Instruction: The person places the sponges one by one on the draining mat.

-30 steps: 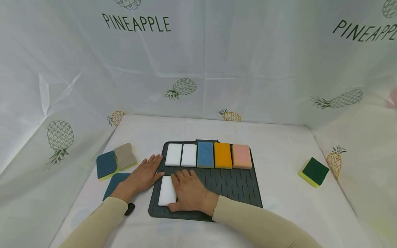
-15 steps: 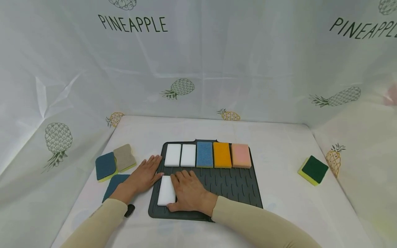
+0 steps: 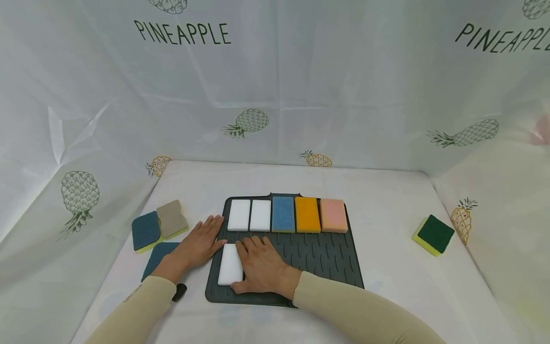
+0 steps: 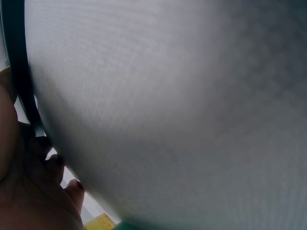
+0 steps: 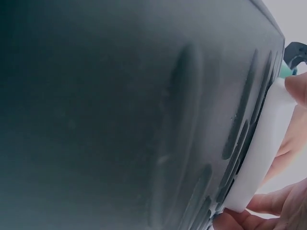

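Note:
On the left front of a dark grey ridged mat [image 3: 322, 258] lies a white sponge [image 3: 230, 265]. My right hand [image 3: 264, 267] holds it from its right side, thumb at the near end and fingertips at the far end. The right wrist view shows this white sponge [image 5: 264, 143] flat against the mat, pinched end to end. My left hand [image 3: 197, 243] rests flat with spread fingers along the mat's left edge, thumb reaching onto the edge. Along the mat's back stand two white sponges [image 3: 238, 215], then a blue sponge [image 3: 283, 214], an orange sponge [image 3: 307, 215] and a pink sponge [image 3: 333, 216].
Left of my left hand lie a beige-topped sponge [image 3: 171, 217] and a blue-topped sponge [image 3: 145, 230]; another blue-topped sponge [image 3: 159, 258] is partly under my left forearm. A green-and-yellow sponge [image 3: 435, 234] lies far right on the white table [image 3: 386, 200]. Pineapple-print curtains [image 3: 343, 81] surround the table.

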`<state>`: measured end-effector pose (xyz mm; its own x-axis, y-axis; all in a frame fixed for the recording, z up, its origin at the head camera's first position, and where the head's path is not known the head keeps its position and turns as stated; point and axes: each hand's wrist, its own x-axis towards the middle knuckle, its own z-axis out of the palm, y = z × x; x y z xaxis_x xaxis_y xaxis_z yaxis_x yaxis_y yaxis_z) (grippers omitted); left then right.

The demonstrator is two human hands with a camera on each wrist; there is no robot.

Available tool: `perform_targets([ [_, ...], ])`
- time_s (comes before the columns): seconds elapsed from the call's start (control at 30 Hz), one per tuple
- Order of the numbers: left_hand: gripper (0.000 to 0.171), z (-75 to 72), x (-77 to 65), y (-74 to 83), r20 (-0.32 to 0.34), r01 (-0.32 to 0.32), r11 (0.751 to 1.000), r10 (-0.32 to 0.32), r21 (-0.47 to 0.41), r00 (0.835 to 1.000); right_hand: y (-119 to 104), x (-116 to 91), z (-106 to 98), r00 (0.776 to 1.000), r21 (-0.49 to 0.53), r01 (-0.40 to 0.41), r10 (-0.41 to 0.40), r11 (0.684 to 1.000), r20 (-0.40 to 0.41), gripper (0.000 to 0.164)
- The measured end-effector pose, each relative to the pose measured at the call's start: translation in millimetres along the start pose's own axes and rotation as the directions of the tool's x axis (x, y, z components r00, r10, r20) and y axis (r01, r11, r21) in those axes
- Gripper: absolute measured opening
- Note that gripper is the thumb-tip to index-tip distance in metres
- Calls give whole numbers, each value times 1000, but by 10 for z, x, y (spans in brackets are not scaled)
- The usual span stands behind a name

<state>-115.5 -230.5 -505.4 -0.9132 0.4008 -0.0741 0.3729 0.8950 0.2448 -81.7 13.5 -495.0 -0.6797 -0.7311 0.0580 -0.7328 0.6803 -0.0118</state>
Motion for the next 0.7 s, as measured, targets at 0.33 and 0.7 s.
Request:
perform_targets([
  [0.33, 73, -40, -7, 30, 19, 15, 1000, -15, 0, 1000, 151, -68, -114, 999, 16, -35, 35, 999, 13, 103],
  [0.7, 74, 0, 5, 20, 23, 8, 1000, -8, -11, 1000, 838, -335, -215, 972, 44, -62, 71, 997, -226, 65],
])
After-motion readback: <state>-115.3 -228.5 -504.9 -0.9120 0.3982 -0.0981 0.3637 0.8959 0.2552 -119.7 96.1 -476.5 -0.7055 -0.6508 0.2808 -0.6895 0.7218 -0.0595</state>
